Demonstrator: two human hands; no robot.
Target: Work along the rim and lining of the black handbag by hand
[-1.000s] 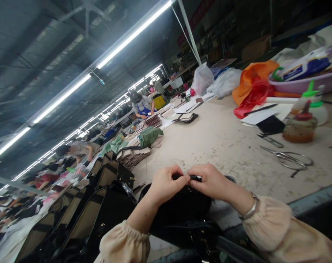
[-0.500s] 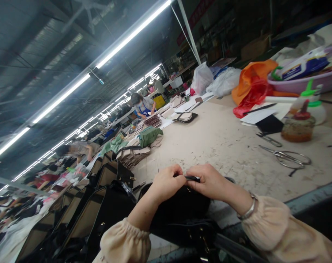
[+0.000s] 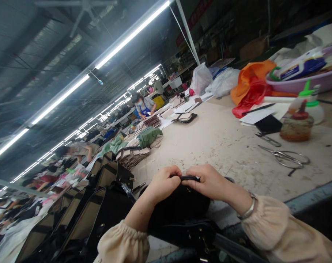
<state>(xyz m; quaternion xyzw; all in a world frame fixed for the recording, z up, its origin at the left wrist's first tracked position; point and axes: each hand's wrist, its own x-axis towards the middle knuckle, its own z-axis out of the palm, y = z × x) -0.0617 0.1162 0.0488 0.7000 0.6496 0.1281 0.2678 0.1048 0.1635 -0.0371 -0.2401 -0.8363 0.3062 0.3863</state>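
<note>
A black handbag (image 3: 179, 206) with small gold fittings lies at the near edge of the table, below both hands. Across its top, a narrow black strip (image 3: 190, 178) runs between the two sets of fingers; I cannot tell whether it is the bag's edge or a separate strap. My left hand (image 3: 166, 182) pinches the left end of this strip, thumb towards me. Fingers of my right hand (image 3: 206, 179) are closed around its right end. Palms and fingertips are partly hidden by the backs of the hands.
Several open black bags (image 3: 100, 204) with tan insides stand at left. Scissors (image 3: 292, 157), thread snips (image 3: 268, 139) and a glue bottle (image 3: 297, 126) lie right. Green pieces (image 3: 150, 136) sit farther back. A purple basin (image 3: 305, 82) is at the far right. Co-workers (image 3: 145, 106) are beyond.
My left hand has shifted slightly left, away from my right hand, so more of the black strip shows between them. My right hand stays nearly in place.
</note>
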